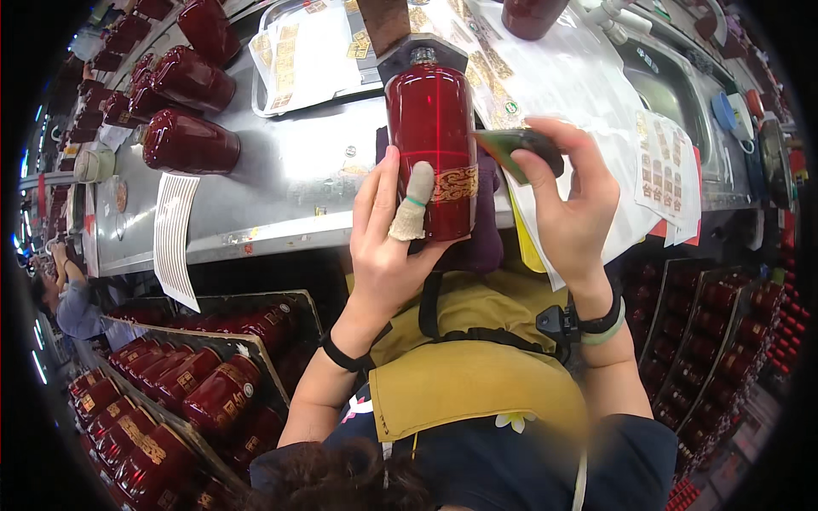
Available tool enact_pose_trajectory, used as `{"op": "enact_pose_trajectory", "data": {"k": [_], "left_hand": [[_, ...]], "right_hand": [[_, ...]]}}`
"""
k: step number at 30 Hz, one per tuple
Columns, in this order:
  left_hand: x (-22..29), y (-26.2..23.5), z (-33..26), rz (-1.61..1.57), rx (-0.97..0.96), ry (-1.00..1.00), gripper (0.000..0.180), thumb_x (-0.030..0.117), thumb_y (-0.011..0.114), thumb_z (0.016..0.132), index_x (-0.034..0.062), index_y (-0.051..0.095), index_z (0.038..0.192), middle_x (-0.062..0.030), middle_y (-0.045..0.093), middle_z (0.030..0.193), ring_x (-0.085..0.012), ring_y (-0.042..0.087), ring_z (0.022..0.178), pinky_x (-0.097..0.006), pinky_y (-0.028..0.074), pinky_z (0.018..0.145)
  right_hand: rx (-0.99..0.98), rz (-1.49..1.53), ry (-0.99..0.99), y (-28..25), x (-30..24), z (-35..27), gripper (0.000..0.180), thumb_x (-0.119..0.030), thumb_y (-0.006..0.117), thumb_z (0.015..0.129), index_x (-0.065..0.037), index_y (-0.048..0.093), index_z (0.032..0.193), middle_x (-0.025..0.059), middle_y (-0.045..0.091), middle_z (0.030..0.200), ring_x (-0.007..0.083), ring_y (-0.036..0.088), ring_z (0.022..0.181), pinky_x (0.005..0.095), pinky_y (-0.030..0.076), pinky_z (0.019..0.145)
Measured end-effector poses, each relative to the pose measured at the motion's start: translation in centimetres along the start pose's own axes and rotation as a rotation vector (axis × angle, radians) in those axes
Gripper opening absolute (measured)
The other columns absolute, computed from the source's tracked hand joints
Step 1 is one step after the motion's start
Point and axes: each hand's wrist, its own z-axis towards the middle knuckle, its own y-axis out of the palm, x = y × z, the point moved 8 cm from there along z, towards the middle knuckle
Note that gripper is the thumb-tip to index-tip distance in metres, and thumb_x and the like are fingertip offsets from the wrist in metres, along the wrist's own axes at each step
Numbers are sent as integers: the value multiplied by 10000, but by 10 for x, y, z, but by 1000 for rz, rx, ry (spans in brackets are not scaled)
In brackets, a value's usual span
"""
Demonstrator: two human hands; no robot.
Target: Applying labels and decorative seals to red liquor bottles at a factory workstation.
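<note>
The glossy red bottle (430, 136), likely heavy, slippery and fragile, is clasped low at 6 o'clock by the left hand (388, 247), while a dark scraper (524, 149) is pinched in the right hand (575, 204) at 3 o'clock.

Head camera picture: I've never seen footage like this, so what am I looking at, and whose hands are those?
It is one wide fisheye view from a camera on a person's head, looking down, so straight edges bend. No machine: two bare hands. The left hand, a cloth cot on its thumb, steadies a red bottle lying on a purple cloth. The right hand holds a small dark tool against it. The steel bench carries more red bottles and label sheets.
</note>
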Motion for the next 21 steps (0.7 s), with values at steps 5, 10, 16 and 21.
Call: {"op": "enact_pose_trajectory", "data": {"k": [5, 10, 16, 21], "left_hand": [[-8, -1, -5, -79, 54, -52, 833, 139, 924, 661, -59, 587, 1396, -262, 518, 1499, -416, 577, 1280, -472, 500, 1052], [-18, 2, -10, -347, 101, -294, 1063, 98, 961, 645, -61, 393, 1530, -220, 563, 1425, -341, 609, 1258, -416, 505, 1042], [-17, 4, -8, -329, 61, -277, 1011, 97, 967, 640, -67, 424, 1477, -192, 542, 1460, -303, 619, 1226, -388, 505, 1030], [-19, 3, -9, -313, 86, -252, 1043, 189, 976, 658, -83, 405, 1488, -231, 560, 1453, -345, 613, 1241, -403, 499, 1034]], "right_hand": [[-312, -258, -670, 32, -47, -37, 227, -109, 751, 727, -129, 767, 953, -19, 711, 927, 174, 626, 855, 316, 467, 776], [-138, -416, -671, 44, -41, 6, 320, -186, 733, 685, -146, 750, 1002, -45, 671, 889, 176, 561, 770, 345, 419, 717], [-441, -333, -721, 65, -63, -26, 245, -159, 683, 724, -131, 709, 966, -21, 619, 820, 182, 607, 834, 329, 460, 776], [-45, -508, -763, 35, -39, 23, 206, -174, 707, 723, -168, 718, 928, -62, 674, 887, 184, 563, 803, 345, 450, 741]]}}
